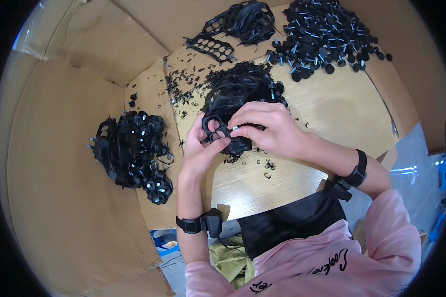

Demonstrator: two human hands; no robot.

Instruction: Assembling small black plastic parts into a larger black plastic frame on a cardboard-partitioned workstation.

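My left hand [203, 146] holds a black plastic frame with round holes [214, 123] from below, over a wooden tabletop [332, 109]. My right hand [267, 128] pinches a small black foot with a metal stud [234, 128] against that frame, fingers closed on it. Both hands meet just in front of a heap of similar black frames [240, 89]. Each wrist carries a black band with a small device.
A pile of black round feet with bolts [324, 34] lies at the far right. More black frames [233, 27] lie at the far edge. A heap of frames fitted with feet [131, 151] rests on cardboard at the left. Black plastic scraps [183, 84] dot the tabletop.
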